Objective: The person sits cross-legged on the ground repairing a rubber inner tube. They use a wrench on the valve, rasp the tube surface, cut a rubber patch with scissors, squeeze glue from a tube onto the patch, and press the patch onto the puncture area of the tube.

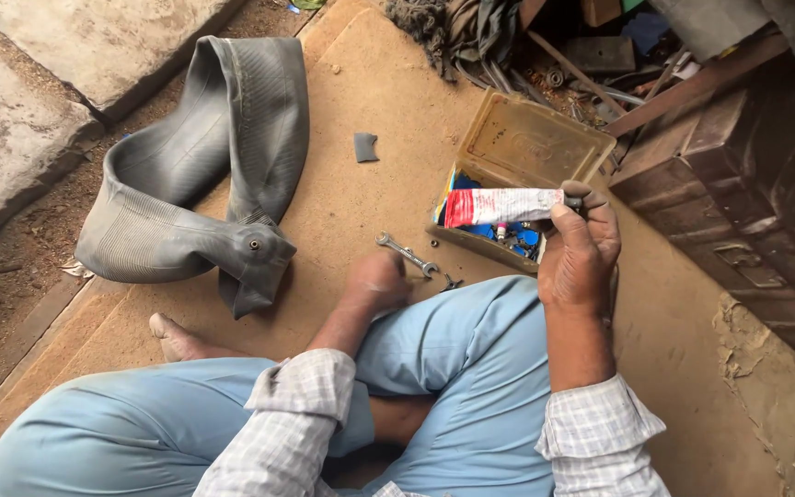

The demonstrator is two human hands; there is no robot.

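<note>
Checked white shirt sleeves [298, 405] and pale blue trousers [471, 368] filled the near edge of the scene as a person sat cross-legged on a worn brown board floor [361, 202], a bare foot [172, 339] showing at the near left. The right hand [580, 248] was closed around a crumpled white-and-red squeeze tube with a dark cap [504, 206], thumb pressed along its side, holding it level just above an open, grimy yellow plastic box [522, 152] of small blue packets and parts. The left hand [377, 283], blurred, was down near the floor just beside a small steel open-ended spanner [407, 254]; whether it was closed or gripping anything could not be told.

To the far left, well apart from both hands, lay a limp grey rubber inner tube [204, 193] with its brass valve [254, 245] facing up, and a small dark rubber patch piece [365, 146] lay alone between the tube and the box. A rusty dark metal trunk [738, 175] stood at the right, with tangled scrap beyond it.

By the look of it, the work stood at the adhesive stage of a tube repair: the squeeze tube was in hand but apparently capped. The next move would seem to call for the free hand to open the cap, then a careful, thin squeeze onto the rubber.
</note>
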